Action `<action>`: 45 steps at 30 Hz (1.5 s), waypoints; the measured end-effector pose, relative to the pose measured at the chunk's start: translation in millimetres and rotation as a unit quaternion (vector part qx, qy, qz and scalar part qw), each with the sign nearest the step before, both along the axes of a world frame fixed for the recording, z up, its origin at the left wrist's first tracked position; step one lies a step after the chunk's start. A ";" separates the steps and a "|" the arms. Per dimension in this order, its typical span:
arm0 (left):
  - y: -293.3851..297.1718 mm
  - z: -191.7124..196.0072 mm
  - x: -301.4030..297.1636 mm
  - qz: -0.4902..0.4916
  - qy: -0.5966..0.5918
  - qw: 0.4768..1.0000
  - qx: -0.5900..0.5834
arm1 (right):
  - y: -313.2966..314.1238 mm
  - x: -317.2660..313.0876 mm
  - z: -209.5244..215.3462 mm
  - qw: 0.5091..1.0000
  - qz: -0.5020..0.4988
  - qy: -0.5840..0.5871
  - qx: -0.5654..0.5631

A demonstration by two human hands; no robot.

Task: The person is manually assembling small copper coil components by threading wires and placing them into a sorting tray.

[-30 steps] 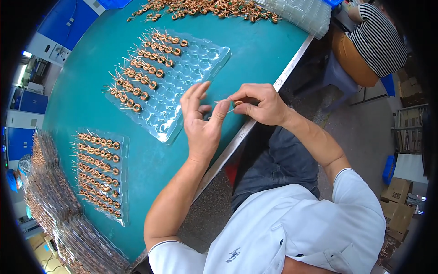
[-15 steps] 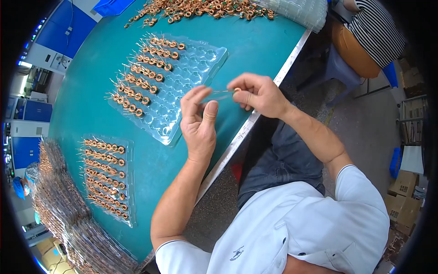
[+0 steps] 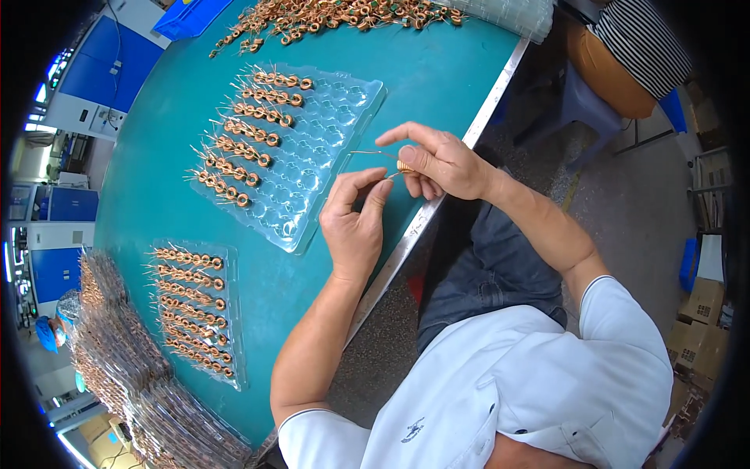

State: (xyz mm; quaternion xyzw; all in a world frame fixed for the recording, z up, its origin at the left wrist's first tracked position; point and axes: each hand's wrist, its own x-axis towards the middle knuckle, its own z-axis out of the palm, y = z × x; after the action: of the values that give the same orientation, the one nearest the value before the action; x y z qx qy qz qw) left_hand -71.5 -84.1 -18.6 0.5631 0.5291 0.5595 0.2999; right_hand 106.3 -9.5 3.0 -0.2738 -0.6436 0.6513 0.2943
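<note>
Between the thumb and fingers of my right hand (image 3: pixel 453 166) is a small copper-wound ring coil (image 3: pixel 404 166), over the table near its metal edge. Its long wire leads point left; one stretches out free and bent at the tip. My left hand (image 3: pixel 351 230) is closed at the fingertips on the other lead, just below the coil. Beyond my left hand lies a clear plastic tray (image 3: pixel 312 187) with round pockets. Several rows of copper coils (image 3: pixel 246 144) fill its left part, leads pointing left, while the pockets on its right side hold nothing.
A second tray of coils (image 3: pixel 191 305) lies nearer at the left, beside tall stacks of filled trays (image 3: pixel 148 375). Loose coils (image 3: pixel 336 16) are heaped at the far side, next to stacked clear trays (image 3: pixel 512 16). The green table (image 3: pixel 180 109) has a metal edge. Someone in stripes sits at right.
My left fingers, blurred and spread before, have come together on a wire lead beside the coil. My right index finger has lifted outward. The view has shifted slightly.
</note>
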 end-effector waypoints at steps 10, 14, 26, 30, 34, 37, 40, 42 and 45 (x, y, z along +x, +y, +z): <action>0.0 -1.7 -2.7 -0.018 -0.070 0.997 -0.026 | -10.1 -2.0 -7.8 0.947 -0.085 -0.067 0.303; 1.0 -4.7 -1.3 -0.014 -0.026 0.999 0.019 | -9.3 2.2 -9.9 0.954 -0.069 -0.076 0.282; -3.4 -3.8 -3.0 0.001 -0.107 0.991 -0.079 | -10.5 0.8 -22.9 0.924 -0.046 -0.044 0.377; -2.6 -5.4 -5.7 -0.020 -0.107 0.991 -0.083 | -15.2 -1.9 -23.5 0.927 -0.069 -0.062 0.365; -0.9 0.2 4.7 -0.002 -0.202 0.978 -0.043 | -23.2 -5.1 -24.0 0.941 -0.160 -0.016 0.299; 1.7 -6.1 -1.7 -0.110 -0.059 0.992 -0.023 | -30.6 -9.6 -29.8 0.927 -0.181 -0.002 0.329; 1.9 -10.9 -5.3 -0.144 -0.053 0.988 -0.002 | -36.1 -12.8 -24.8 0.898 -0.153 -0.028 0.412; 2.5 -5.9 -4.2 -0.151 -0.176 0.972 -0.026 | -35.8 -10.9 -20.5 0.913 -0.118 -0.020 0.389; -1.2 0.9 -2.5 -0.157 -0.232 0.956 -0.081 | -31.5 5.5 -19.3 0.966 -0.166 0.002 0.197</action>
State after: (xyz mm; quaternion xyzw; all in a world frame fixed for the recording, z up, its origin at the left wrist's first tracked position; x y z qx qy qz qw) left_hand -74.0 -85.2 -17.7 0.4675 0.3935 0.5755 0.5435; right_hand 111.8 -41.0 -16.3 -0.3124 -0.7038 0.4544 0.4479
